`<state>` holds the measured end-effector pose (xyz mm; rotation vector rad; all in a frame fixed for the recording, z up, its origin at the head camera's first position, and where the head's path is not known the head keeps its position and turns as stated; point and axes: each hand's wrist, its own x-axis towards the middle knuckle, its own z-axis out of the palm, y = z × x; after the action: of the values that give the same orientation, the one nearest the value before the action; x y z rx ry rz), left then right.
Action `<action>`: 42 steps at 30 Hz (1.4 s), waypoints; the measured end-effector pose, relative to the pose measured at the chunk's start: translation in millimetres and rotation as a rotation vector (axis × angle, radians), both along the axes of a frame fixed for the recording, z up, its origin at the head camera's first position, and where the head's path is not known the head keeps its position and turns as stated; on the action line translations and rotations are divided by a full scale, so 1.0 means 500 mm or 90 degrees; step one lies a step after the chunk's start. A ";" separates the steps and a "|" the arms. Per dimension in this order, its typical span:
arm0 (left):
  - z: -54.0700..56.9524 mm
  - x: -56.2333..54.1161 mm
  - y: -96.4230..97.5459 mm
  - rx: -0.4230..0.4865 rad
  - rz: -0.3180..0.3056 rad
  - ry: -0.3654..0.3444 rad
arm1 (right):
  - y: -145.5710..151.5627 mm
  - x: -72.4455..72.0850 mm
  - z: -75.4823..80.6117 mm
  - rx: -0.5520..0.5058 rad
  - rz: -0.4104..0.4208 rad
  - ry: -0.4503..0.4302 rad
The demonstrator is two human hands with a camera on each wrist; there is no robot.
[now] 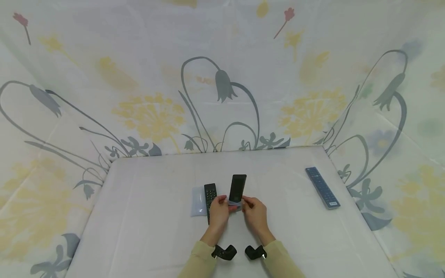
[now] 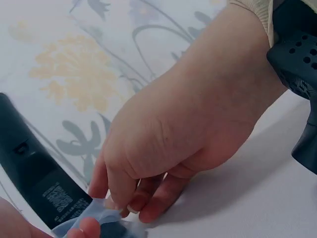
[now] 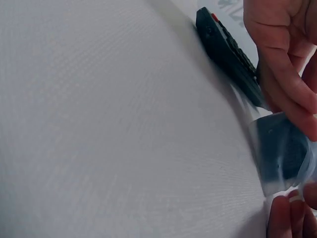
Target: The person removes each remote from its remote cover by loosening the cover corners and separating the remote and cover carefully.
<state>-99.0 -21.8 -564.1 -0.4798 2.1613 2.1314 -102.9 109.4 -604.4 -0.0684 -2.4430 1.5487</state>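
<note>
A black remote control [image 1: 238, 187] stands tilted up between the two hands, its lower end inside a clear bluish plastic sleeve [image 2: 101, 212]. My left hand [image 1: 219, 217] pinches the sleeve's edge on one side. On the other side my right hand [image 1: 256, 214] pinches the sleeve too, near its mouth. The back of this remote, with a printed label, faces the left wrist view. Through the film the covered end [image 3: 282, 148] shows in the right wrist view. Beside the left hand lies a second black remote [image 1: 210, 193] with buttons up, partly hidden by that hand.
Another light-blue plastic sleeve [image 1: 198, 201] lies flat left of the second remote. A long blue-grey remote [image 1: 322, 188] lies at the right of the white table [image 1: 149, 216]. Flower-printed cloth [image 1: 222, 34] rises behind and at both sides.
</note>
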 end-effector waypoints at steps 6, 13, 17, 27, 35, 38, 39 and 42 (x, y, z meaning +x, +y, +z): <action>0.002 -0.001 0.000 0.091 -0.008 0.000 | 0.001 0.001 0.009 0.019 -0.033 0.065; 0.002 0.000 0.000 0.124 -0.006 -0.015 | 0.000 0.003 0.014 -0.060 -0.040 0.039; 0.001 -0.001 0.001 0.116 0.000 -0.016 | 0.000 0.003 0.026 -0.131 -0.024 0.006; 0.013 0.008 0.008 0.100 0.017 0.009 | -0.013 0.021 0.106 -0.227 0.025 -0.038; 0.022 0.011 0.006 0.083 -0.003 0.016 | -0.006 0.008 0.086 -0.265 0.003 -0.072; 0.024 0.008 0.000 0.062 -0.013 0.009 | -0.006 0.017 0.118 -0.278 0.025 -0.086; 0.024 0.008 -0.001 0.049 -0.018 0.012 | -0.007 0.021 0.130 -0.279 0.031 -0.086; 0.019 0.006 -0.006 0.002 -0.032 0.028 | -0.008 0.026 0.142 -0.277 0.044 -0.065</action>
<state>-95.9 -25.0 -554.6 -0.3785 2.1683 2.1377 -90.0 105.4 -533.5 -0.1448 -2.1539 2.1294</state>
